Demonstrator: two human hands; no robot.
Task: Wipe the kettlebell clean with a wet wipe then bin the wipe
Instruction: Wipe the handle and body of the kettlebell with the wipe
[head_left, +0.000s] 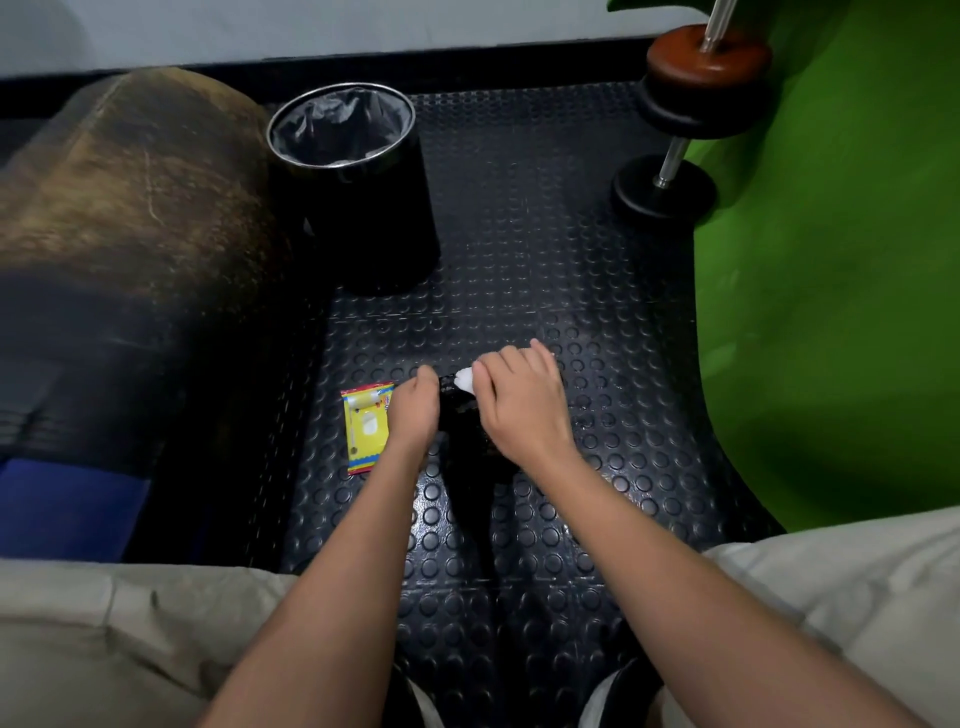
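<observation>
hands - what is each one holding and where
Right hand pinches a white wet wipe at its fingers. Left hand steadies the dark kettlebell; exact hold unclear.

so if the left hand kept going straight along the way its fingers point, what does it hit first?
Probably the bin. The left hand points up-frame, slightly leftward, from beside the kettlebell; only bare mat lies between. Depth is unclear, so it might pass right of it.
</observation>
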